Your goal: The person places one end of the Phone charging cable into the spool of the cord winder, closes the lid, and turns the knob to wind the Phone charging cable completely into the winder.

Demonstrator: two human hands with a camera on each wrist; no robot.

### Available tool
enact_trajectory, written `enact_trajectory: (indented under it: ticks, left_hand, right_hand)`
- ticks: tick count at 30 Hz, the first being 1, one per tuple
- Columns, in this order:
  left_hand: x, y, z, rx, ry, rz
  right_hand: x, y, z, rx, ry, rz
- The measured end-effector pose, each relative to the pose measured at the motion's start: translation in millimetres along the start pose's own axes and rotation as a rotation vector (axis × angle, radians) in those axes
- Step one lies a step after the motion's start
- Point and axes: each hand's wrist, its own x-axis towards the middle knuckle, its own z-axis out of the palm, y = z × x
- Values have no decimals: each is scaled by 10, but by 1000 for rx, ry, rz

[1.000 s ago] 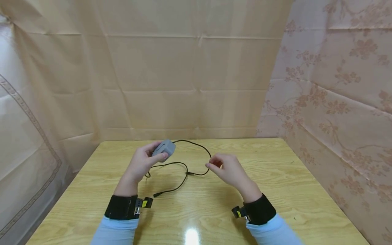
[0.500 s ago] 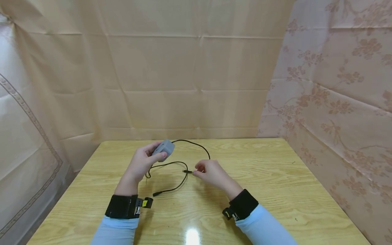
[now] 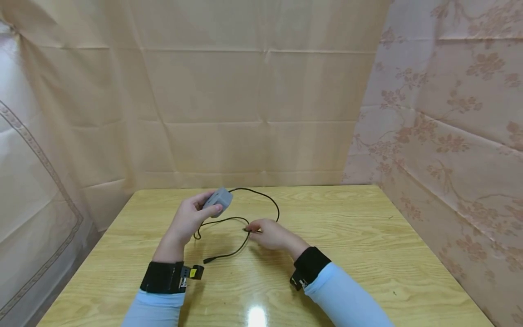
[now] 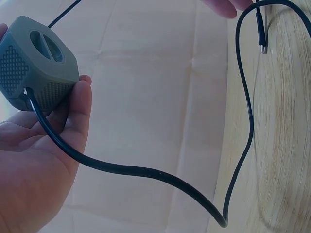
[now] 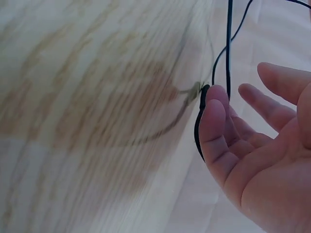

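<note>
My left hand (image 3: 189,218) grips a small grey cable winder box (image 3: 218,200) between thumb and fingers, raised above the table. In the left wrist view the box (image 4: 41,63) has textured sides and a round recess with a bar across it. Black cable (image 4: 141,171) comes out of two sides of it. My right hand (image 3: 267,232) is low over the table. Its thumb and index finger pinch the cable at one plug (image 4: 262,34), whose metal tip points left. The other end's black plug (image 3: 209,260) lies on the table nearer me.
The wood-grain table (image 3: 367,254) reaches back to a beige cloth (image 3: 261,104). Flowered cloth (image 3: 453,136) hangs at the right, and pale cloth (image 3: 32,190) at the left. Cable curves (image 3: 229,220) lie between my hands.
My right hand has moved left and down from beside the cable loop to the plug, its fingers now covering most of it. My left hand and the winder box stay in place.
</note>
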Motion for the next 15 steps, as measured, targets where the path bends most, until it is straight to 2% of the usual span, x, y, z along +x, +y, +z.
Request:
enact_trajectory:
  ticks: [9, 12, 15]
  left_hand:
    - [8, -1, -8, -2, 1, 15]
    - [6, -10, -19, -10, 0, 20]
    - [3, -21, -32, -9, 3, 24]
  right_hand:
    - [36, -19, 43, -38, -49, 32]
    - [19, -24, 43, -51, -21, 46]
    - [-7, -29, 18, -51, 46, 48]
